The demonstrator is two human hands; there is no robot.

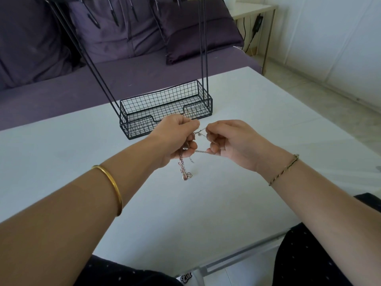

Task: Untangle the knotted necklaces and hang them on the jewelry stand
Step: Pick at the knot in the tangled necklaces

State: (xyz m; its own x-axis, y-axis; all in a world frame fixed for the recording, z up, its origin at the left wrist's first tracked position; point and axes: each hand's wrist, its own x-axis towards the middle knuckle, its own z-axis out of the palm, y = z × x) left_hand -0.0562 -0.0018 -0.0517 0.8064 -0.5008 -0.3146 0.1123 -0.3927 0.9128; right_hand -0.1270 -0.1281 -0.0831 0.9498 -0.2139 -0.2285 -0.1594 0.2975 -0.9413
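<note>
On the white tabletop (185,213), near its far edge, is the jewelry stand (132,125), straight beyond the hands. The left hand (177,139) clutches the knotted necklaces (182,164), whose bunch hangs down. The right hand (231,143) pinches strands that stretch sideways between both hands.

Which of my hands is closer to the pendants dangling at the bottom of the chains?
Left. The left hand grips the chains directly above the pendants; the right hand pinches the chains farther off, up and to the right of the pendants.
</note>
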